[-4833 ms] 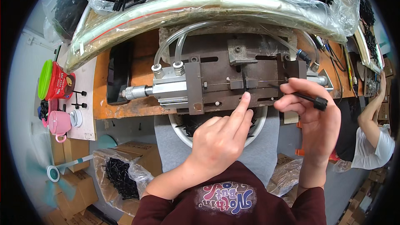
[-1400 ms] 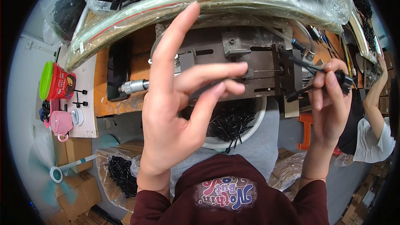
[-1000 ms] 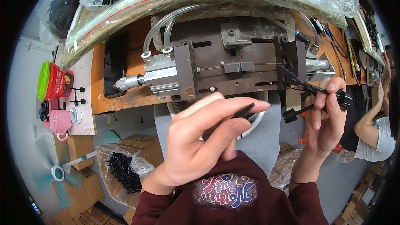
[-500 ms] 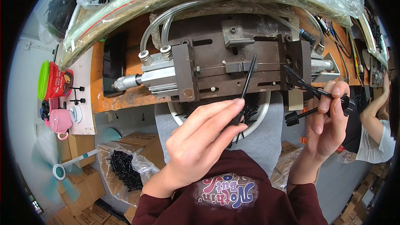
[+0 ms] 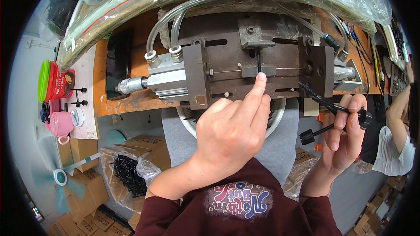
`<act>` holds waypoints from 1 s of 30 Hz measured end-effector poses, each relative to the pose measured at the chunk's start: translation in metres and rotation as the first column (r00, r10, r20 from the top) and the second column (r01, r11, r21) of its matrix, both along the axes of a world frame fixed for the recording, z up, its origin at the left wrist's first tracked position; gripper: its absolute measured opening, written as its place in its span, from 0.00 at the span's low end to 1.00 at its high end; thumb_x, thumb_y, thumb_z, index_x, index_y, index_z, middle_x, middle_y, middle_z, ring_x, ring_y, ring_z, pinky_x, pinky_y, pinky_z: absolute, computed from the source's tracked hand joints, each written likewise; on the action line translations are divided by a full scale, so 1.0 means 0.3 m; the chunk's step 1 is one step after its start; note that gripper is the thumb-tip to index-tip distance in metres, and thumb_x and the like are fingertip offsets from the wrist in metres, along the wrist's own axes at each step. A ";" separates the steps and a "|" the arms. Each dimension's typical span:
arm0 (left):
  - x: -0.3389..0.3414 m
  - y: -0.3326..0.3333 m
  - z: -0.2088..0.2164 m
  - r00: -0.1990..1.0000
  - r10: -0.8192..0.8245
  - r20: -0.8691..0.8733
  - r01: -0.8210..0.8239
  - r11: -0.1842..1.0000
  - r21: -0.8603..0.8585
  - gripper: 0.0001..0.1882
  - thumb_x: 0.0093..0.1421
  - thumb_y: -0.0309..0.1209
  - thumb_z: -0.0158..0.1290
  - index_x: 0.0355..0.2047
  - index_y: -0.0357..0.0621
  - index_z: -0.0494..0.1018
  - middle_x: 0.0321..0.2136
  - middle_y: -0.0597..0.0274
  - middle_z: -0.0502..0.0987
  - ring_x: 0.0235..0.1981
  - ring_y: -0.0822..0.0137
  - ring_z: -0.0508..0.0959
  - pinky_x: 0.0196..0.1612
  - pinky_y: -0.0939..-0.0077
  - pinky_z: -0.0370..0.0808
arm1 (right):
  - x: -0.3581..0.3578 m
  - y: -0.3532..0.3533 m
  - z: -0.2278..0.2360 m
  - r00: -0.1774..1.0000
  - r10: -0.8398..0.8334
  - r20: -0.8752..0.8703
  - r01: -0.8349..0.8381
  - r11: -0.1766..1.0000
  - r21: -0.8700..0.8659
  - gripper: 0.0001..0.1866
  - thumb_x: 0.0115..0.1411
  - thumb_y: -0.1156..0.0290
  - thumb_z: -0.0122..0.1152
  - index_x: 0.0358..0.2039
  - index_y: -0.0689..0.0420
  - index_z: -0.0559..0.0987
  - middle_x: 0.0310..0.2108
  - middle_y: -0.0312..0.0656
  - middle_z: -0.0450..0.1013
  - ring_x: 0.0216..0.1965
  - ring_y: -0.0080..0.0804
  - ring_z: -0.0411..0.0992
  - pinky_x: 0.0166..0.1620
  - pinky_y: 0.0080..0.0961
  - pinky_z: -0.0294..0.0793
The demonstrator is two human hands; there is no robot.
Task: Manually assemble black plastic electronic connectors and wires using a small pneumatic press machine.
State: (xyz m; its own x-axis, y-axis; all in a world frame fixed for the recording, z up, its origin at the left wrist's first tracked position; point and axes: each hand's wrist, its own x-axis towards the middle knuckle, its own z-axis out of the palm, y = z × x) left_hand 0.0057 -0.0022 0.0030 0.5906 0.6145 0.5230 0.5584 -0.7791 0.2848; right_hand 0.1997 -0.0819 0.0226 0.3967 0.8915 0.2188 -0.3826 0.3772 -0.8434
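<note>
Press fixture (image 5: 258, 67) — a dark, rusty metal jig with a silver air cylinder (image 5: 168, 78) on its left and clear hoses (image 5: 175, 15) looping up from it — sits bolted on the orange counter (image 5: 131, 100), square in front of the person so both hands reach its middle slot. A thin black stick part (image 5: 259, 59) stands upright in that slot. The left hand (image 5: 232, 133) presses its index fingertip against the stick's lower end, the other fingers curled in together, apparently to seat the piece in the groove. The right hand (image 5: 345, 135) waits off to the right of the jig, its fingers clamped on two black brush wands (image 5: 332, 105), one with its bristled tip pointing up-left toward the fixture, the other with its capped end to the lower left.

Below the counter's edge a round white basin (image 5: 280, 118) rests on the lap and holds more black parts, mostly hidden by the left hand. Lower left, a clear plastic bag (image 5: 129, 170) in a cardboard box (image 5: 146, 146) is heaped with the same black pieces. A pink mug (image 5: 59, 124) stands at the far left; what is in it cannot be told.
</note>
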 end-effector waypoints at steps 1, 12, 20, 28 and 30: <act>0.000 -0.001 0.002 1.000 0.004 -0.003 -0.004 1.000 -0.005 0.14 0.46 0.28 0.69 0.35 0.42 0.82 0.48 0.58 0.82 0.21 0.71 0.77 0.26 0.79 0.71 | 0.000 0.000 -0.002 1.000 0.005 -0.017 -0.005 1.000 -0.005 0.11 0.66 0.74 0.57 0.44 0.64 0.68 0.27 0.48 0.71 0.09 0.19 0.60 0.15 0.13 0.59; -0.023 0.004 0.029 0.936 -0.175 0.305 0.254 0.937 -0.240 0.21 0.43 0.27 0.70 0.41 0.38 0.82 0.47 0.55 0.82 0.32 0.65 0.84 0.37 0.74 0.79 | -0.046 -0.013 -0.025 0.979 0.065 -0.195 -0.083 0.993 -0.085 0.10 0.66 0.74 0.57 0.43 0.63 0.68 0.28 0.48 0.72 0.11 0.20 0.60 0.15 0.14 0.60; -0.078 -0.063 0.065 0.705 -0.330 0.627 0.646 0.663 -0.378 0.18 0.45 0.26 0.72 0.39 0.41 0.85 0.36 0.57 0.83 0.28 0.66 0.83 0.29 0.76 0.79 | -0.051 0.007 -0.024 0.942 0.110 -0.318 -0.159 0.978 -0.132 0.09 0.68 0.73 0.55 0.45 0.62 0.70 0.31 0.43 0.74 0.13 0.16 0.61 0.20 0.11 0.60; -0.039 -0.023 -0.030 0.963 -0.099 0.250 0.120 0.990 -0.073 0.17 0.42 0.26 0.70 0.36 0.39 0.83 0.45 0.53 0.82 0.30 0.64 0.81 0.32 0.76 0.75 | -0.058 -0.003 -0.043 0.929 -0.274 0.248 0.297 0.953 -0.058 0.11 0.64 0.76 0.61 0.45 0.64 0.74 0.36 0.48 0.76 0.21 0.22 0.67 0.27 0.15 0.65; -0.019 -0.016 -0.049 0.982 -0.063 0.176 0.068 0.997 -0.024 0.17 0.44 0.26 0.70 0.35 0.38 0.82 0.48 0.52 0.82 0.29 0.66 0.81 0.31 0.76 0.75 | -0.079 -0.007 -0.042 0.865 -0.289 0.411 0.323 0.946 -0.012 0.09 0.61 0.79 0.63 0.42 0.64 0.76 0.36 0.49 0.75 0.23 0.23 0.70 0.29 0.16 0.69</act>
State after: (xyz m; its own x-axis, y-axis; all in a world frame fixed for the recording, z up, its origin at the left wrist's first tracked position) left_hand 0.0001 -0.0072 -0.0117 0.5310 0.5945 0.6038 0.4461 -0.8019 0.3973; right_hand 0.1761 -0.0841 0.0101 0.5462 0.7604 0.3514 0.1158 0.3469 -0.9307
